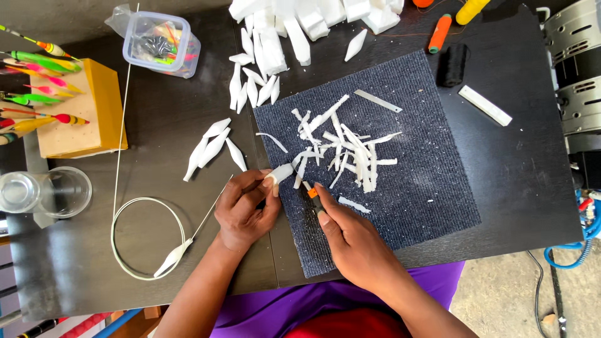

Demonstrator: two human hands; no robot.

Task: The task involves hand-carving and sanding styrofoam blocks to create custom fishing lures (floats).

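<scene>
My left hand point(245, 209) pinches a small white foam piece point(282, 171) at the near left edge of a dark blue mat point(413, 188). My right hand point(352, 241) grips a small knife with an orange collar point(311, 193), its blade tip close to the foam piece. A pile of white foam shavings point(341, 147) lies on the mat just beyond both hands. Three carved white float bodies point(213, 149) lie on the dark table to the left of the mat.
White foam blocks point(300, 22) and more carved bodies point(253, 87) sit at the back. A clear lidded box point(158, 42), a yellow block holding coloured floats point(78, 109), a glass jar point(47, 192), a coiled white wire point(147, 235), thread spools point(439, 32) and a machine point(576, 75) surround the mat.
</scene>
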